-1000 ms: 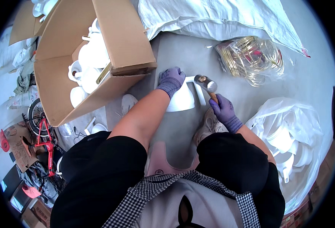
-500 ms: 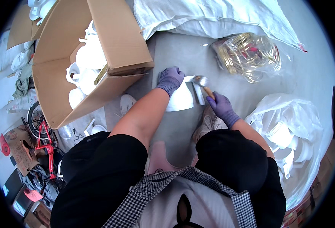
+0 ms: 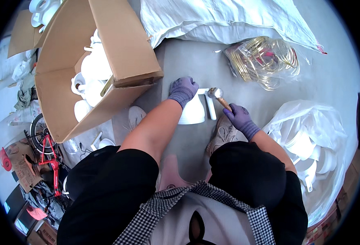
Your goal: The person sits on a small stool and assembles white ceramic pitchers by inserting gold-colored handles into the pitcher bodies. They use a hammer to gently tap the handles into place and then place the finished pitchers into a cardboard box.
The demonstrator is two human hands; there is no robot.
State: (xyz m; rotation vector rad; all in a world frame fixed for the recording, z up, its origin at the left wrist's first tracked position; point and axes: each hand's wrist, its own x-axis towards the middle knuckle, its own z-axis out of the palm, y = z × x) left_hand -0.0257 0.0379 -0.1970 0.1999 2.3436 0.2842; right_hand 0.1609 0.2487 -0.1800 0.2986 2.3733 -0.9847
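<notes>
Between my shoes a white plastic jug-like vessel (image 3: pixel 193 111) with a handle on its right side rests on the grey floor. My left hand (image 3: pixel 183 88), in a purple knit glove, is closed at the vessel's far left end; what its fingers grip is hidden. My gloved right hand (image 3: pixel 240 118) is wrapped round the wooden handle of a hammer (image 3: pixel 215 93). The hammer's metal head is just right of the top of the vessel's handle; whether they touch I cannot tell.
An open cardboard box (image 3: pixel 135 53) with white plastic vessels stands at left. A clear bag of gold wire rings (image 3: pixel 265 61) lies far right, below a white woven sack (image 3: pixel 229 20). White parts fill a plastic bag (image 3: pixel 331 122) at right. A red bicycle (image 3: pixel 49 151) is at far left.
The hammer head has turned slightly and stands nearer upright, still beside the vessel's handle. The whole view has shifted a little. Both hands keep nearly the same places.
</notes>
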